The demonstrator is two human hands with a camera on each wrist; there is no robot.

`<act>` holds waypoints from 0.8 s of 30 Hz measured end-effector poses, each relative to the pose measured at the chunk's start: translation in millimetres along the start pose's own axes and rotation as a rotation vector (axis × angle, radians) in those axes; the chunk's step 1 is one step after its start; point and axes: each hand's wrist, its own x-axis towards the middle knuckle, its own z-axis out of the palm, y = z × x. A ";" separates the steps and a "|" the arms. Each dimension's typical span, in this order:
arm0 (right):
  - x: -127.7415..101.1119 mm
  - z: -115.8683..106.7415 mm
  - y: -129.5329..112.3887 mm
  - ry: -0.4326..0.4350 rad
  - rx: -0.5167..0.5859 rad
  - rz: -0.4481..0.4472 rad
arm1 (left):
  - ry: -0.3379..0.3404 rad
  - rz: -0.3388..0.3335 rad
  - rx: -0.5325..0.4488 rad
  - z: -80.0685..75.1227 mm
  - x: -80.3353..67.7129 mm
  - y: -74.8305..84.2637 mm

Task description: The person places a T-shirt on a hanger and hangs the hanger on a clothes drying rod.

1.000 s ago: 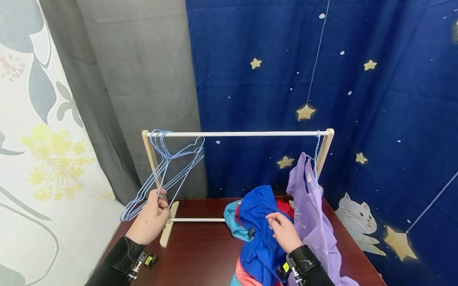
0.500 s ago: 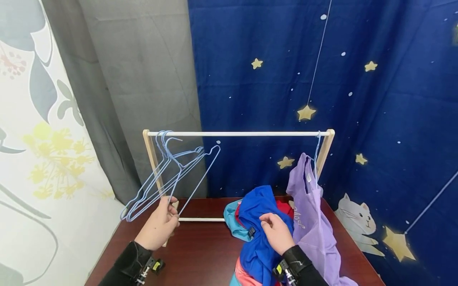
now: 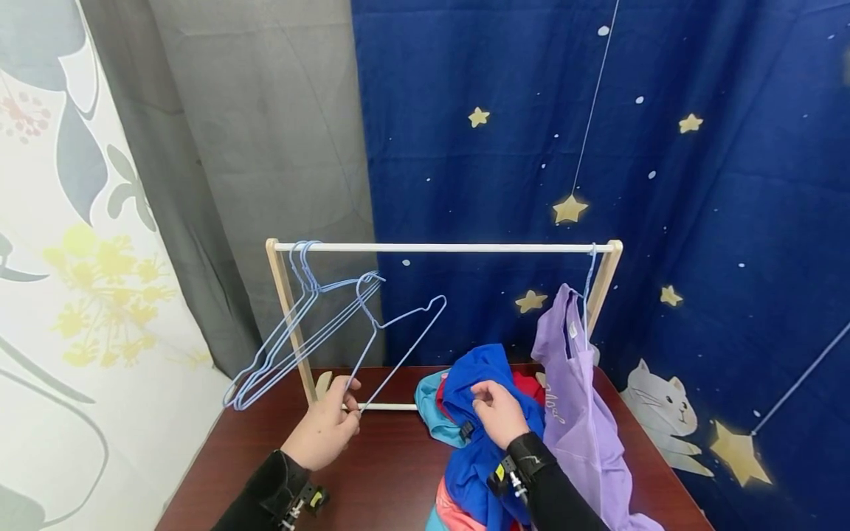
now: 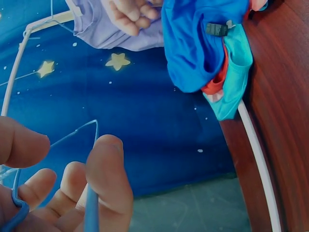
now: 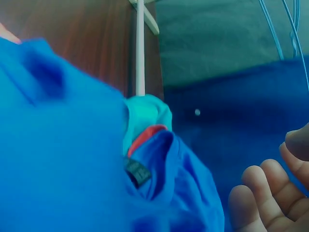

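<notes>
Blue wire is what your left hand [image 3: 325, 431] has got: in the lower middle of the head view your thumb and fingers pinch the bottom bar of one light-blue hanger [image 3: 398, 346], which floats free of the rack with its hook up near the centre of the frame. Your right hand [image 3: 499, 413], just right of centre, sits above the royal-blue shirt [image 3: 481, 435] with fingers loosely spread and nothing gripped; the right wrist view shows the palm empty beside the shirt's collar label.

By the look of it you are between fetching a hanger and dressing it. The next move probably calls for your right hand to find the blue shirt's neck opening and hold it wide while your left feeds one shoulder of the hanger through.

Counting outward: one hanger in hand; a bunch of empty hangers [image 3: 299, 324] hooked at the upper left end of the top rail, at least three, though the wires overlap too much for an exact count; one lilac garment [image 3: 578, 398] already hung at the right end. The pile [image 3: 458, 413] on the dark wooden table [image 3: 385, 472] shows the blue shirt plus teal, red and pink pieces. One small wooden rack [image 3: 445, 248] spans the middle.
</notes>
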 end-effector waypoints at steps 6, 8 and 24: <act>23.3 9.0 10.3 0.012 -0.050 0.008 | -0.066 0.027 -0.002 11.5 4.9 -7.1; 30.1 12.2 12.0 -0.011 -0.079 0.012 | -0.089 0.026 -0.008 15.6 6.4 -8.9; 54.3 35.9 25.1 -0.227 -0.470 -0.076 | -0.154 -0.009 0.033 32.3 10.6 -20.7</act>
